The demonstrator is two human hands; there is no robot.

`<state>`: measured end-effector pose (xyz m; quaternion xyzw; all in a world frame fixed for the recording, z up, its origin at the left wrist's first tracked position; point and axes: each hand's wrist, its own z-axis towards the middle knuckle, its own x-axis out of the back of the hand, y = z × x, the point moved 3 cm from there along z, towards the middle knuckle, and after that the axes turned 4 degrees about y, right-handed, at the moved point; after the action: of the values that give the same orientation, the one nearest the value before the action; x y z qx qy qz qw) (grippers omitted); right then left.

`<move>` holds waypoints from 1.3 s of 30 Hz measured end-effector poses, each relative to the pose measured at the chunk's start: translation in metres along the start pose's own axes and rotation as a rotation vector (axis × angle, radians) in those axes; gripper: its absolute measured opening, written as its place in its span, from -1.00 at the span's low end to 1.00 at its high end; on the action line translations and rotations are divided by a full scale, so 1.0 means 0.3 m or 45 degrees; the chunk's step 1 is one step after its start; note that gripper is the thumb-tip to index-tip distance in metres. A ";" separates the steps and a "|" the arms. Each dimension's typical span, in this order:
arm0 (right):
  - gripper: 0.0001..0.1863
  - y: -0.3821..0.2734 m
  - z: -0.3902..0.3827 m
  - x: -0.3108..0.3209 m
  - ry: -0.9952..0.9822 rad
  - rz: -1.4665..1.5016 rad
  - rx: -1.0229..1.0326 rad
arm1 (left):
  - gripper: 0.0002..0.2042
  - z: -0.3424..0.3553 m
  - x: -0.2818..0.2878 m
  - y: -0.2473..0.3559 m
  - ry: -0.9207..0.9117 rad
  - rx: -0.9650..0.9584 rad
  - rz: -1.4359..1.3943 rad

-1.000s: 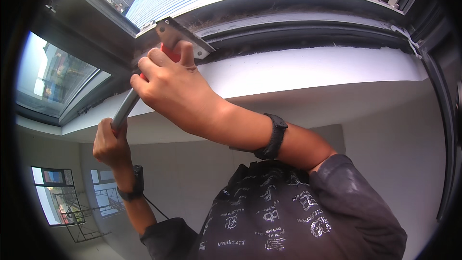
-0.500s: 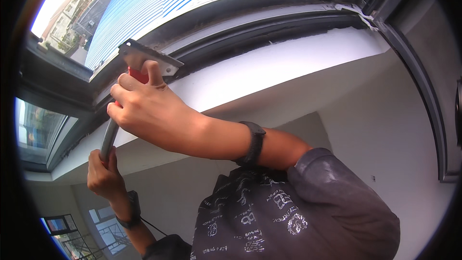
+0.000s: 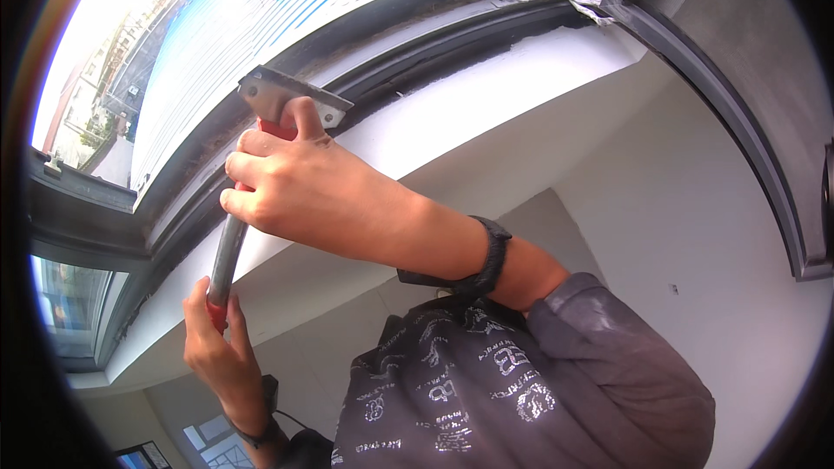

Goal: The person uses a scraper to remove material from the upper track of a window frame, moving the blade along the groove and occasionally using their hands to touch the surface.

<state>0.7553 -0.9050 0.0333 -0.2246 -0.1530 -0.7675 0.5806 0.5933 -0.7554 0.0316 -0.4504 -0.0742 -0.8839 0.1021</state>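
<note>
A long-handled scraper (image 3: 228, 252) slants up and right, with a grey metal shaft, red grips and a wide metal head. My right hand (image 3: 291, 178) wraps the upper red grip, close behind the head, its thumb laid against the metal. Lower down, my left hand (image 3: 220, 354) pinches the red grip at the lower end between thumb and fingers. The scraper's head rests at the dark window frame (image 3: 373, 78), over its grooved lower track. My right hand hides part of the shaft and the head's near edge.
Below the frame runs a white sill (image 3: 486, 113) with a ragged dark edge. A torn white strip (image 3: 591, 9) hangs at the frame's far right corner. An open window sash (image 3: 78, 295) stands at left. Outside lies a blue corrugated roof (image 3: 226, 52).
Both hands and the scraper have moved right along the window frame. Red grip now shows between my left fingers, where grey shaft showed before. The view has shifted too.
</note>
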 end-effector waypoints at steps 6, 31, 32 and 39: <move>-0.91 0.006 -0.007 -0.014 0.006 0.066 -0.019 | -0.30 -0.020 0.053 -0.130 -0.372 -0.016 -0.175; -0.92 0.005 0.004 -0.010 0.129 0.013 0.024 | -0.36 -0.037 0.129 -0.091 -0.186 -0.154 -0.159; -0.92 0.006 0.003 -0.008 0.118 0.016 0.029 | -0.37 -0.041 0.127 -0.089 -0.182 -0.144 -0.152; -0.97 0.008 -0.011 -0.003 0.111 0.102 0.022 | -0.37 -0.093 0.092 -0.063 -0.131 -0.077 -0.175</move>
<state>0.7572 -0.9067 0.0300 -0.1918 -0.1250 -0.7513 0.6190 0.5510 -0.7465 0.0370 -0.4918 -0.0832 -0.8664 0.0235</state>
